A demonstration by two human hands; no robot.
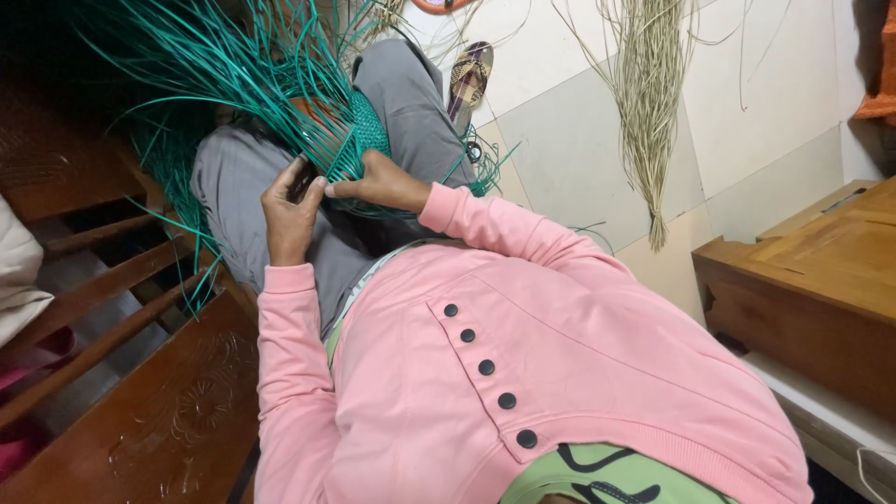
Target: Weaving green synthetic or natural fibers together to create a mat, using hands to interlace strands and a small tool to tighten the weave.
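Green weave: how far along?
Done: a small tightly woven patch sits on the lap. In hand: the left hand and right hand pinch green strands at the patch's edge. Left: most strands fan out loose and unwoven; a pale fibre bundle lies untouched on the floor.

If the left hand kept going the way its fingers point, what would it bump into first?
Most likely the green woven piece on the lap. The left hand points up the picture, its fingertips already in the loose green strips beside the right hand. Depth is hard to judge here.
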